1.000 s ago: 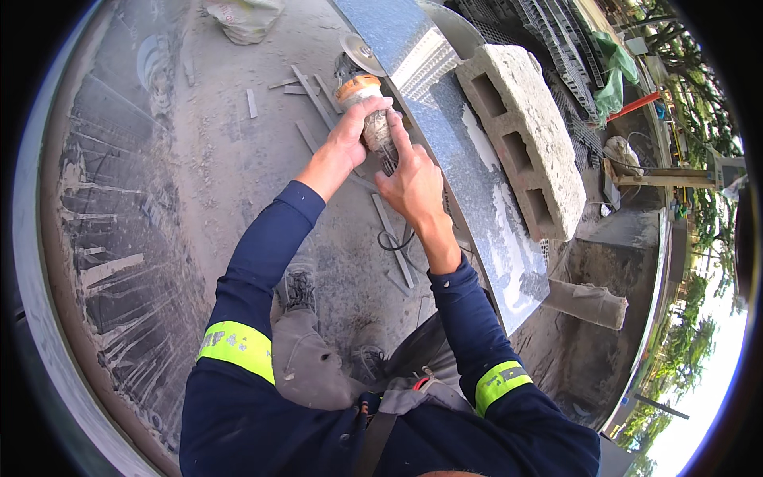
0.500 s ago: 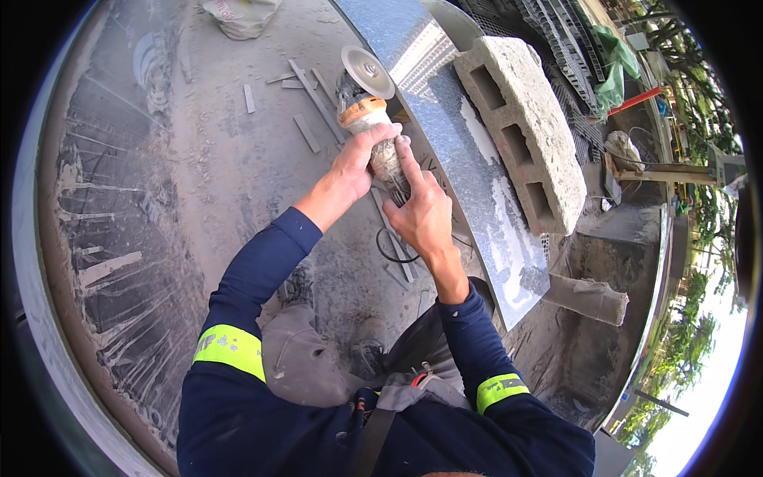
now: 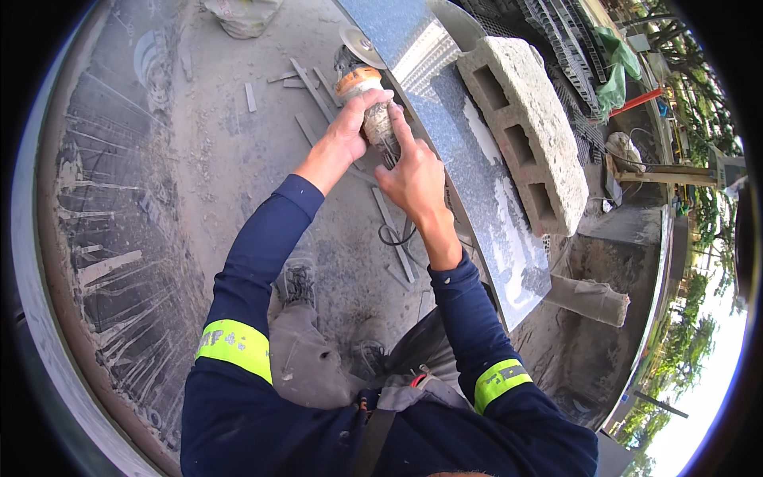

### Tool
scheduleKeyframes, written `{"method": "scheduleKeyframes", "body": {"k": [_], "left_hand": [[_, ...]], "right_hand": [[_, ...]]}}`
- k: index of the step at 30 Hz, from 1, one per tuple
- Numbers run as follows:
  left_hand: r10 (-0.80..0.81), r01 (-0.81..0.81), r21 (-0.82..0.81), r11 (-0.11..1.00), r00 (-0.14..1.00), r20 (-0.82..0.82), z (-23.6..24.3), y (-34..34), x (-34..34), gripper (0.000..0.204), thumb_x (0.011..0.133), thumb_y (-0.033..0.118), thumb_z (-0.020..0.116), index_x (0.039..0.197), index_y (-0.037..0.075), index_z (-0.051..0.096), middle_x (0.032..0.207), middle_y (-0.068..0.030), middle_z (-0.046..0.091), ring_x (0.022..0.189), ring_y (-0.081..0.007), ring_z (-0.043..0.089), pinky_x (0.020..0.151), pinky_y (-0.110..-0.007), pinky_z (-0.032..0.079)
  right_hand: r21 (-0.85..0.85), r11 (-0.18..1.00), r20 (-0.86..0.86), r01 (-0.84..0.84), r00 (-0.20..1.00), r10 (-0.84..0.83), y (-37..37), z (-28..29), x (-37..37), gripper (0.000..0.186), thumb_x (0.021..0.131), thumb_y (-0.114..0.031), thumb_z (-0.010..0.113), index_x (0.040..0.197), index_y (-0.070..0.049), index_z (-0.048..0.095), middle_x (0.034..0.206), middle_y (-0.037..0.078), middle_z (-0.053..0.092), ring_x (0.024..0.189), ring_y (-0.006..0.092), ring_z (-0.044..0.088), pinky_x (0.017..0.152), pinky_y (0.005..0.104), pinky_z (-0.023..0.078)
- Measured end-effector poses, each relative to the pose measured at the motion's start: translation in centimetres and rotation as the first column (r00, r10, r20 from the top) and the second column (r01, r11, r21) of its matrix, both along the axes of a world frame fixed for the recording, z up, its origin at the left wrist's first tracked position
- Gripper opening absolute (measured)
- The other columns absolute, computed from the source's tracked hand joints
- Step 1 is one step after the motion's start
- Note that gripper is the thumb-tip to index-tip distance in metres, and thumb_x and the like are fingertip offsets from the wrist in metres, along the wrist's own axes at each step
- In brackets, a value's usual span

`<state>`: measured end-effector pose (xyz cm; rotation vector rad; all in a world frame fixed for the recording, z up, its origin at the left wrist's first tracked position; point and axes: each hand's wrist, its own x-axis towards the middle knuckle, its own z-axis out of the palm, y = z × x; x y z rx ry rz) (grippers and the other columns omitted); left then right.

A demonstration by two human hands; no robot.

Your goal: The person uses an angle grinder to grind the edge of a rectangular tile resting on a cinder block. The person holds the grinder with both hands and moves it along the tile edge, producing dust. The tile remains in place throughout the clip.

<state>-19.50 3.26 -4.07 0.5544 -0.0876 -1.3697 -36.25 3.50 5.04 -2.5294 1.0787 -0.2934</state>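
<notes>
Both of my hands are wrapped round a dusty angle grinder [image 3: 359,82] with an orange collar and a pale, taped body. My left hand [image 3: 346,132] grips it from the left, just behind the collar. Farther back, my right hand [image 3: 417,179] holds the body, its index finger stretched along it. The round cutting disc [image 3: 357,46] lies at the left edge of a grey speckled stone slab [image 3: 433,99], partly hidden behind that edge. Whether it touches the stone I cannot tell. A concrete block [image 3: 548,135] with three openings rests on the slab.
Thin cut strips [image 3: 315,89] lie on the dusty floor left of the slab. A black cord [image 3: 389,236] loops below my right hand. Farther off are a pale sack [image 3: 244,17], green netting [image 3: 613,71] and a wrapped cylinder [image 3: 590,300] by the slab's near end.
Both hands have moved the grinder forward and slightly left, away from me. Its disc now meets the slab's edge in view and is partly covered by it. The slab and block stay put.
</notes>
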Motion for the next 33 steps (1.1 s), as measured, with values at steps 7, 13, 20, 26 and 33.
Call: {"method": "scheduleKeyframes", "body": {"k": [7, 13, 20, 26, 33], "left_hand": [[-0.007, 0.007, 0.019, 1.000, 1.000, 0.012, 0.6, 0.7, -0.6, 0.031, 0.088, 0.022, 0.081, 0.111, 0.008, 0.065, 0.100, -0.0091, 0.071, 0.095, -0.0228, 0.073, 0.087, -0.040, 0.063], [0.025, -0.024, 0.019, 1.000, 0.999, -0.025, 1.6, 3.9, -5.2, 0.032, 0.088, 0.022, 0.082, 0.111, 0.007, 0.065, 0.103, -0.0079, 0.071, 0.099, -0.0220, 0.072, 0.094, -0.039, 0.060], [-0.003, 0.004, 0.035, 0.999, 1.000, -0.022, 1.2, 3.2, -4.2, 0.032, 0.089, 0.021, 0.081, 0.112, 0.005, 0.065, 0.105, -0.0080, 0.070, 0.103, -0.0219, 0.071, 0.095, -0.040, 0.060], [0.009, -0.008, 0.026, 1.000, 0.999, -0.043, -0.2, 1.7, -2.7, 0.028, 0.090, 0.018, 0.078, 0.111, 0.005, 0.065, 0.102, -0.0083, 0.071, 0.101, -0.0240, 0.072, 0.090, -0.041, 0.062], [0.016, -0.015, 0.068, 0.998, 1.000, -0.010, 0.8, 0.3, -0.6, 0.027, 0.089, 0.021, 0.078, 0.110, 0.009, 0.066, 0.096, -0.0081, 0.072, 0.087, -0.0220, 0.072, 0.082, -0.040, 0.061]], "right_hand": [[0.010, 1.000, 0.036, -0.018, 0.999, 0.017, 0.0, -0.6, -0.8, 0.100, 0.072, -0.013, 0.079, 0.163, -0.028, 0.040, 0.098, 0.023, 0.070, 0.088, 0.0444, 0.073, 0.079, 0.0533, 0.061], [0.016, 1.000, 0.077, -0.005, 0.997, 0.004, 2.2, -0.3, -4.7, 0.099, 0.071, -0.011, 0.078, 0.162, -0.030, 0.043, 0.094, 0.018, 0.068, 0.083, 0.0411, 0.072, 0.077, 0.0517, 0.061], [0.038, 0.999, 0.074, -0.009, 0.997, 0.006, 1.7, -0.3, -4.2, 0.098, 0.071, -0.010, 0.077, 0.162, -0.030, 0.044, 0.095, 0.018, 0.068, 0.082, 0.0411, 0.071, 0.075, 0.0519, 0.061], [0.062, 0.998, 0.039, -0.002, 0.999, -0.001, 0.5, -0.5, -2.5, 0.103, 0.070, -0.010, 0.081, 0.163, -0.031, 0.041, 0.102, 0.023, 0.070, 0.089, 0.0460, 0.072, 0.080, 0.0551, 0.061], [0.051, 0.999, 0.028, -0.007, 1.000, 0.006, -0.5, 0.8, -0.6, 0.104, 0.072, -0.017, 0.082, 0.164, -0.030, 0.038, 0.097, 0.023, 0.070, 0.090, 0.0472, 0.073, 0.082, 0.0562, 0.060]]}}
